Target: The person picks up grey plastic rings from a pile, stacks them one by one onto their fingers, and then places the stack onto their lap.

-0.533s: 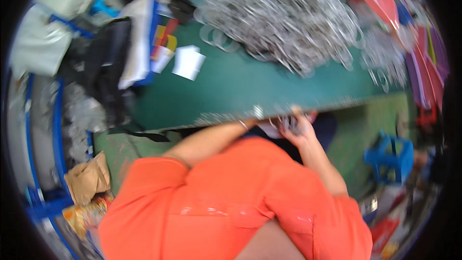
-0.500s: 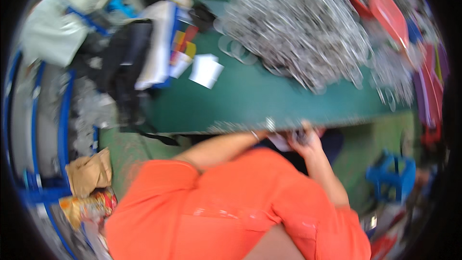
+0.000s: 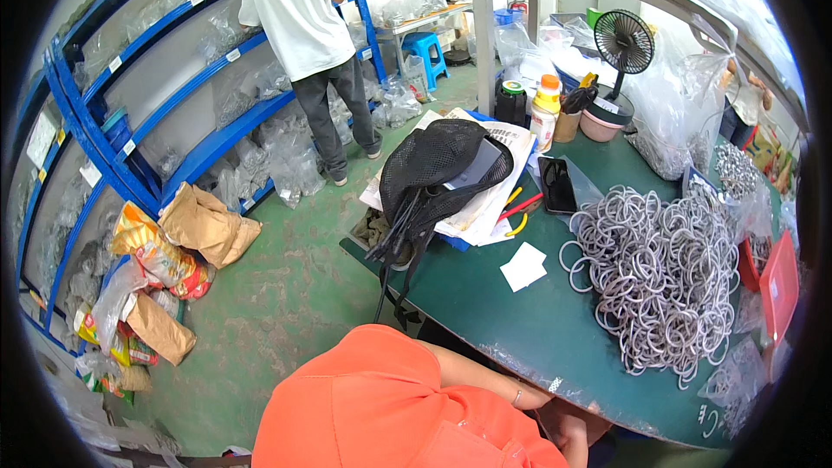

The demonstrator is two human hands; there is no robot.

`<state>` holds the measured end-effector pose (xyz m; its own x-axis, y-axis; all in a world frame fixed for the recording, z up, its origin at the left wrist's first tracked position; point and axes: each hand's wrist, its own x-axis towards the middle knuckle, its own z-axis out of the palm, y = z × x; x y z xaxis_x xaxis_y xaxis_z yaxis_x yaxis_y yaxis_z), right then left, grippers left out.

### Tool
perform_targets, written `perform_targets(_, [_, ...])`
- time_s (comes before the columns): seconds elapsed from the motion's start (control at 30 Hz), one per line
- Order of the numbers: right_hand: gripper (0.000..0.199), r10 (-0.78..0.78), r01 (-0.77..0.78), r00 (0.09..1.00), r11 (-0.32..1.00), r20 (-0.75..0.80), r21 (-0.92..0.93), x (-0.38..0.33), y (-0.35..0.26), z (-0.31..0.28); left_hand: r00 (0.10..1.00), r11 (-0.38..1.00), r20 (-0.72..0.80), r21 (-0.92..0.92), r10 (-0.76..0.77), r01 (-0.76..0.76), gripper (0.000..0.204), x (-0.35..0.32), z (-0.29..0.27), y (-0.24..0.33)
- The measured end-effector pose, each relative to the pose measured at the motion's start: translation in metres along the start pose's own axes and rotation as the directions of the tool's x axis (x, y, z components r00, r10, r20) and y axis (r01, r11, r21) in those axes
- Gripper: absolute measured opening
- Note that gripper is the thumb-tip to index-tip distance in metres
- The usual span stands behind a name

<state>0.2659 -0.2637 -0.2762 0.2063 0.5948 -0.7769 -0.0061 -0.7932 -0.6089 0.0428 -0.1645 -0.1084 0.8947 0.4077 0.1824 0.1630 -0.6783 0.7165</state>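
My left forearm, with a thin bracelet at the wrist, reaches to the front edge of the green table (image 3: 451, 295). My left hand (image 3: 536, 397) is at that edge, its fingers hidden. Close beside it, low in front of the table, my right hand (image 3: 568, 433) is partly in shadow. Its fingers look curled, and what they hold cannot be made out. A large heap of grey metal rings (image 3: 659, 277) lies on the table to the right of my hands. White paper slips (image 3: 523, 267) lie left of the heap.
A black mesh bag (image 3: 438, 169) rests on papers, its straps hanging over the table edge. Behind are a phone (image 3: 557, 185), bottles (image 3: 544, 113) and a fan (image 3: 624, 42). A red scoop-like tray (image 3: 778, 286) is at right. Blue shelves (image 3: 208, 143) and a standing person (image 3: 299, 13) are left.
The view has swung left and up, bringing the shelves and the standing person in. My hands now appear lower and farther right, still together by the table edge.
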Motion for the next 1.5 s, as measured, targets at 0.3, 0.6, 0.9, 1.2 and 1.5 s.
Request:
perform_targets(0.3, [0.036,-0.452,0.688,0.725,0.434,0.520,-0.582,-0.141,-0.113,0.008,0.796,0.977,0.602,-0.202,0.070,0.067,0.038,0.021,-0.025,0.021])
perform_targets(0.6, [0.007,-0.869,0.768,0.490,0.396,0.064,-0.503,-0.186,-0.185,0.024,0.854,0.938,-0.520,0.281,-0.031,0.205,0.032,0.050,-0.119,-0.034])
perform_targets(0.9, [0.032,-0.961,0.510,-0.245,-0.238,0.126,-0.827,-0.112,-0.290,0.048,0.822,0.953,-0.567,0.219,-0.051,0.210,0.019,0.078,-0.116,-0.062])
perform_targets(1.2, [0.016,-0.930,0.514,-0.273,-0.356,0.244,-0.781,-0.106,-0.329,0.014,0.736,0.962,-0.652,0.039,-0.180,0.270,0.029,0.059,-0.148,-0.080])
perform_targets(1.5, [0.012,-0.852,0.464,-0.079,-0.491,0.518,-0.737,-0.107,-0.351,0.032,0.670,0.674,-0.634,0.302,-0.386,0.674,0.031,0.051,-0.154,-0.112])
